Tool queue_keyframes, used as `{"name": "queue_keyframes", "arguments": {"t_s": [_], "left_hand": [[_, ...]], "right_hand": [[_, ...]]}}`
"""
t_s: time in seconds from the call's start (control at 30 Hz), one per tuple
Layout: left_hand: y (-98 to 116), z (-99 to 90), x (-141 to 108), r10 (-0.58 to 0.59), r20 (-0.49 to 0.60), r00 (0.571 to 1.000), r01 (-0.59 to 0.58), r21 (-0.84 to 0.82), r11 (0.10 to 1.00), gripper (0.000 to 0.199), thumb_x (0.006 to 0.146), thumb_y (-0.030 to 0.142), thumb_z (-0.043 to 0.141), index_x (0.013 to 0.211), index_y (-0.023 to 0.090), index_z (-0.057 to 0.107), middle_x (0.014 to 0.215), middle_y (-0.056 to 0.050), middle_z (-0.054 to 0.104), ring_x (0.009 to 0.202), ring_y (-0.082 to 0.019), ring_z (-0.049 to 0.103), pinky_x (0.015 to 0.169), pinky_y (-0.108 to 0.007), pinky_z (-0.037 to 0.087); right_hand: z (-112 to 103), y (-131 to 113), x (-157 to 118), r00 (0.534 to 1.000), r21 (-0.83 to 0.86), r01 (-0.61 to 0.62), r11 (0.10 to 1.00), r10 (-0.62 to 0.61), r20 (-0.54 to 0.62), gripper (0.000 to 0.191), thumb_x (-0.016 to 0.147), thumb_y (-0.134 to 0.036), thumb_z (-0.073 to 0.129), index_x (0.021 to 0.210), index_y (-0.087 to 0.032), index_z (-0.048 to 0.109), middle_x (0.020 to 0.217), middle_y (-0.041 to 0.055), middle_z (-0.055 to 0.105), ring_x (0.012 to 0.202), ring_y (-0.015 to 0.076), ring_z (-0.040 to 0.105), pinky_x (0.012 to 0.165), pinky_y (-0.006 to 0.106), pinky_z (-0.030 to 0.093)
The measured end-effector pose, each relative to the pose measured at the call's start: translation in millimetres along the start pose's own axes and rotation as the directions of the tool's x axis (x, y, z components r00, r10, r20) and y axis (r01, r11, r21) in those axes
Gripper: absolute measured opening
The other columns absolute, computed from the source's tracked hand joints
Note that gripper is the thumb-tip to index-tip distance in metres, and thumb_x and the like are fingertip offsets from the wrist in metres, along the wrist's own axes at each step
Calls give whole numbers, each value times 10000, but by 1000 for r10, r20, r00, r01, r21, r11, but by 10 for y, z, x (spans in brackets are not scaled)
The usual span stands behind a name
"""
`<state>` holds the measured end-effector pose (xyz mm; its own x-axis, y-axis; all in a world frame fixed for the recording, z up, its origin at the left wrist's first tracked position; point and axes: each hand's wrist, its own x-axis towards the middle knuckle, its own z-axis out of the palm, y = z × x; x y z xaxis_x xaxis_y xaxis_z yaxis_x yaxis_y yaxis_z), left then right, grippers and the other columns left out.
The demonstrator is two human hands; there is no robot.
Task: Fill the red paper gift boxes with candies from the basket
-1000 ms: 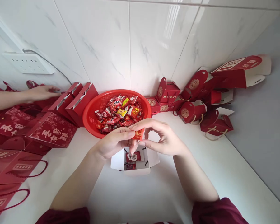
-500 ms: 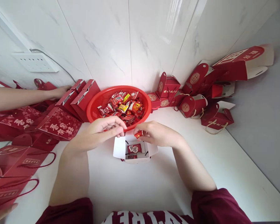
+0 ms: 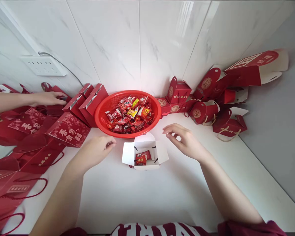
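An opened box (image 3: 147,166), white inside with its flaps spread, stands on the white table, holding red-wrapped candies (image 3: 144,155). Behind it sits a red basket (image 3: 100,121) heaped with red and yellow wrapped candies (image 3: 131,113). My left hand (image 3: 95,151) is left of the box, touching nothing, its fingers curled loosely and partly hidden. To the right of the box, my right hand (image 3: 180,139) hovers with fingers bent and apart, holding nothing.
Red gift boxes (image 3: 68,129) and bags with cord handles (image 3: 22,186) crowd the left side, where another person's hand (image 3: 50,98) reaches in. More red boxes (image 3: 204,111) line the wall at right. A power strip (image 3: 43,66) is on the tiled wall.
My right hand let go of a small red candy, which now lies in the box. Both my hands moved apart, away from the box. The other person's hand shifted slightly left.
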<state>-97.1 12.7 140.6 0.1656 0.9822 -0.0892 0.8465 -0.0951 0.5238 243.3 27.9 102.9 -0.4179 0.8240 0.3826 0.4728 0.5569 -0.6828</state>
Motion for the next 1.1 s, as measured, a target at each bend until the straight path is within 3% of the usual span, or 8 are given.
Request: {"name": "queue_keyframes", "arguments": {"t_s": [0.1,0.17,0.3,0.47,0.6,0.77,0.97,1.1], "left_hand": [[-102,162,-60,5,191,982,-20,81,997,197,806,340,591,904,221,714,900,-58,727,816,-252,673,691,-293,466],[-81,260,-126,53,241,969,-70,65,995,218,827,330,582,976,221,696,994,-66,721,886,-258,676,731,-303,487],[40,430,-308,204,121,971,-206,6,978,282,906,327,541,1170,262,619,1191,-46,668,1064,-245,639,869,-331,507],[52,691,-428,385,-9,923,-383,78,920,613,891,415,626,1454,306,410,1450,-52,508,1300,-260,510,1082,-398,444],[-13,904,-382,504,-38,863,-497,122,859,645,929,353,588,1515,299,324,1531,-52,420,1417,-268,384,1146,-437,394],[-77,1104,-312,547,-99,831,-535,119,836,651,961,273,516,1551,250,242,1568,-83,355,1460,-284,305,1190,-493,320],[-108,1310,-279,493,-288,821,-555,-196,808,449,949,236,497,1397,264,509,1458,-95,502,1391,-296,414,1126,-503,409],[-35,1417,-293,437,-349,829,-542,-308,782,342,908,220,544,1244,252,602,1330,-109,586,1324,-305,470,1071,-510,448]], "right_hand": [[95,214,-271,993,0,-117,993,117,-2,188,963,-254,497,1116,-226,602,1167,97,620,931,199,628,752,366,559],[180,311,-449,987,21,-138,990,136,90,353,924,-295,573,1273,-261,533,1313,106,560,1129,245,590,854,417,569],[342,362,-708,972,7,-112,994,108,208,826,846,-382,694,1529,-323,233,1587,98,291,1455,291,296,1143,523,379],[498,265,-769,982,-45,-7,999,15,189,1052,781,-519,736,1577,-287,88,1631,124,184,1496,328,181,1188,551,286],[607,183,-727,976,-79,95,992,-77,205,983,819,-529,695,1575,-270,124,1608,136,254,1491,333,192,1197,586,222],[722,152,-707,960,-103,171,980,-142,240,808,886,-502,618,1548,-245,233,1566,139,352,1477,319,248,1200,604,168],[779,156,-709,978,-105,194,975,-184,102,652,859,-614,584,1380,-232,495,1370,137,580,1396,349,396,1179,621,202],[795,125,-729,992,-44,120,992,-122,-31,213,929,-381,561,1105,-269,603,1122,77,686,1264,307,527,1149,609,286]]}}
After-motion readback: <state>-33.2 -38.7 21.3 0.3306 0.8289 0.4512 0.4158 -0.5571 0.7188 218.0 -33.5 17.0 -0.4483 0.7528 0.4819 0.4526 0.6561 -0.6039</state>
